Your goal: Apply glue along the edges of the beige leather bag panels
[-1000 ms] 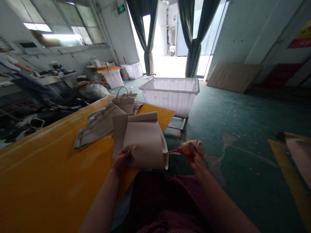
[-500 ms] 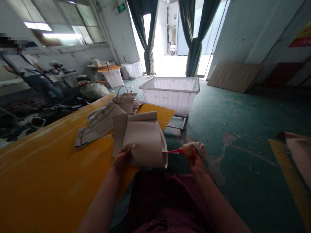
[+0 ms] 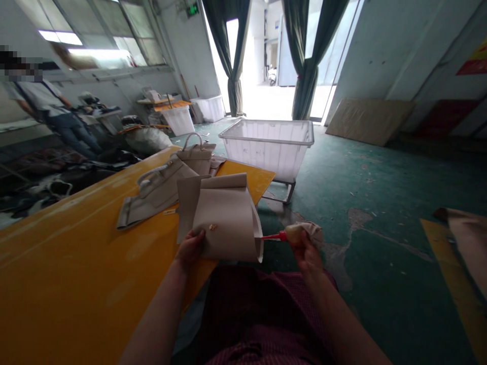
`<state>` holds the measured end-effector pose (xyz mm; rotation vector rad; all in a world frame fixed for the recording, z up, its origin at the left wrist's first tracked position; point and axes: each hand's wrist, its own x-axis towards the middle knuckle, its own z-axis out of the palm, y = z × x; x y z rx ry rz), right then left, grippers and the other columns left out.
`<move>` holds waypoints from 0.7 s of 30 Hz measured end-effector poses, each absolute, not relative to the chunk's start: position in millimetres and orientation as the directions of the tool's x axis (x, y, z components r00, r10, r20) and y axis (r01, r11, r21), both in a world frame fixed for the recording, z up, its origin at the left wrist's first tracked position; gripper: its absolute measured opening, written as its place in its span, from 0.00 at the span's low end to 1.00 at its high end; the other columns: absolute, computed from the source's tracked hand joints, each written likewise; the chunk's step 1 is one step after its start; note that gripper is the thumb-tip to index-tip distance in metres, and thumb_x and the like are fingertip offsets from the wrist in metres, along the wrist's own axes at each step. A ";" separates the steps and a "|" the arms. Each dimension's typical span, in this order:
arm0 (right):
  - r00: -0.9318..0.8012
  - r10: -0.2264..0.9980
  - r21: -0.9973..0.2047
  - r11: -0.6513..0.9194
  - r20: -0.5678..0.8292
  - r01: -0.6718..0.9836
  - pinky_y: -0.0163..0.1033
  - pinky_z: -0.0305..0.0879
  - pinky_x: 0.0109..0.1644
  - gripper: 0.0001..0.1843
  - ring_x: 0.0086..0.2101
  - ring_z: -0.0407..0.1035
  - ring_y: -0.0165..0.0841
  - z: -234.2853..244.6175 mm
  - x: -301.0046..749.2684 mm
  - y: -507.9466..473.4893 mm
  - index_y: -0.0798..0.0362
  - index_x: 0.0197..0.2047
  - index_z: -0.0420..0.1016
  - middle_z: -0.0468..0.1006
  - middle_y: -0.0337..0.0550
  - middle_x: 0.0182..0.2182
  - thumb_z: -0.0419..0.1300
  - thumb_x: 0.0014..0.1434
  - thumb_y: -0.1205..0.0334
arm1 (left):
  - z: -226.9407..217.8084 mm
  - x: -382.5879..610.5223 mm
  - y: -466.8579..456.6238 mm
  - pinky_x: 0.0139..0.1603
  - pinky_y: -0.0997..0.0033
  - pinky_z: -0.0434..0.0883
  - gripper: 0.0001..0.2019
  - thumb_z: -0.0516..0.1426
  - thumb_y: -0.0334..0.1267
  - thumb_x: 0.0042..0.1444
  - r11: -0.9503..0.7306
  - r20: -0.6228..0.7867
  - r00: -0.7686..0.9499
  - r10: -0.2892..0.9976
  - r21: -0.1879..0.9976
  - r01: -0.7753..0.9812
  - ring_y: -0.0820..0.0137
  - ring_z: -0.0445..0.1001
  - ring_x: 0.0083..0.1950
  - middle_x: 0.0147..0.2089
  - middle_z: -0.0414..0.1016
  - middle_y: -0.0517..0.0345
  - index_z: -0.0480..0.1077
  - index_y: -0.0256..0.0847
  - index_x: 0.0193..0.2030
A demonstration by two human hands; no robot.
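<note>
My left hand (image 3: 189,247) grips the lower left corner of a pale grey leather bag panel (image 3: 224,215) with a small brass stud, held over the edge of the yellow table (image 3: 76,263). My right hand (image 3: 306,250) is closed around a small glue bottle (image 3: 294,233) wrapped in cloth. Its red nozzle touches the panel's curled right edge.
More grey bag pieces and a handled bag (image 3: 167,185) lie on the table behind the panel. A translucent plastic bin (image 3: 272,147) on a frame stands on the green floor ahead. A person (image 3: 49,109) stands at far left near cluttered benches. Another yellow board (image 3: 456,248) lies at right.
The nozzle has slid slightly along the panel's right edge; both hands stay nearly in place. The person at far left has shifted position.
</note>
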<state>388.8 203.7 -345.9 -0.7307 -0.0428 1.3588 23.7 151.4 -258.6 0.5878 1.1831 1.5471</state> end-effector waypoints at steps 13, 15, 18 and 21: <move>0.350 0.860 -0.548 0.102 -0.371 -0.831 0.36 0.80 0.37 0.36 0.40 0.77 0.35 -332.9 387.5 198.1 0.48 0.45 0.79 0.83 0.36 0.42 0.83 0.29 0.57 | -257.4 26.4 151.6 0.44 0.69 0.79 0.22 0.80 0.37 0.31 0.054 -0.206 -0.317 0.926 0.902 -0.429 0.64 0.83 0.37 0.37 0.86 0.52 0.82 0.39 0.35; 0.348 0.880 -0.563 0.118 -0.322 -0.818 0.38 0.80 0.38 0.36 0.41 0.77 0.36 -333.3 392.5 196.4 0.48 0.47 0.79 0.83 0.36 0.43 0.83 0.32 0.56 | -256.3 27.2 151.9 0.43 0.70 0.79 0.24 0.81 0.38 0.28 0.049 -0.209 -0.327 0.922 0.898 -0.436 0.64 0.83 0.37 0.37 0.86 0.52 0.83 0.39 0.35; 0.328 0.915 -0.560 0.148 -0.235 -0.815 0.41 0.81 0.42 0.36 0.45 0.77 0.37 -330.5 398.5 193.7 0.46 0.49 0.78 0.82 0.36 0.47 0.83 0.35 0.55 | -252.5 29.3 151.6 0.41 0.72 0.79 0.25 0.82 0.39 0.23 0.052 -0.222 -0.334 0.916 0.892 -0.450 0.65 0.82 0.35 0.36 0.86 0.53 0.83 0.39 0.33; 0.318 0.929 -0.574 0.159 -0.188 -0.803 0.41 0.79 0.45 0.35 0.47 0.76 0.36 -324.0 398.5 193.1 0.46 0.49 0.79 0.82 0.38 0.49 0.83 0.36 0.56 | -249.1 30.7 150.7 0.41 0.72 0.79 0.25 0.82 0.38 0.24 0.067 -0.232 -0.322 0.918 0.890 -0.451 0.66 0.82 0.35 0.36 0.86 0.53 0.83 0.39 0.34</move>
